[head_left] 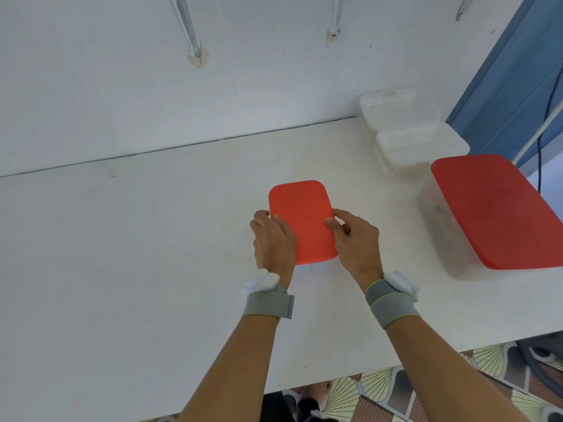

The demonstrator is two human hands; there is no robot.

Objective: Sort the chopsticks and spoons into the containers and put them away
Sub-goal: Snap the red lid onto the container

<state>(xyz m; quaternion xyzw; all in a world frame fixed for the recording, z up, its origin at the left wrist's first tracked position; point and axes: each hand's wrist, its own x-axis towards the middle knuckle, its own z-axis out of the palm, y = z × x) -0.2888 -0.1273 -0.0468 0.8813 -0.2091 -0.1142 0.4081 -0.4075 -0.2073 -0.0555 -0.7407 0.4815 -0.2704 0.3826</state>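
White wall [122,86] rises behind a white table [106,254], with metal brackets [190,35] fixed above. Near the table's middle, the left hand [274,242] grips the left edge of a small red lid [300,214], fingers curled over the side and thumb lying on top. The right hand [355,242] holds the lid's right edge likewise, thumb pressed on the top. Whether a container sits under this lid cannot be told. Both wrists wear grey bands [390,303] with white devices. Further right, two clear tubs [420,144] stand by the wall. Just beside them, nearer the person, sits a larger clear box [441,226] closed with a big red lid [499,208]. Its contents are too blurred to make out. Patterned floor [380,388] shows below the table's edge.
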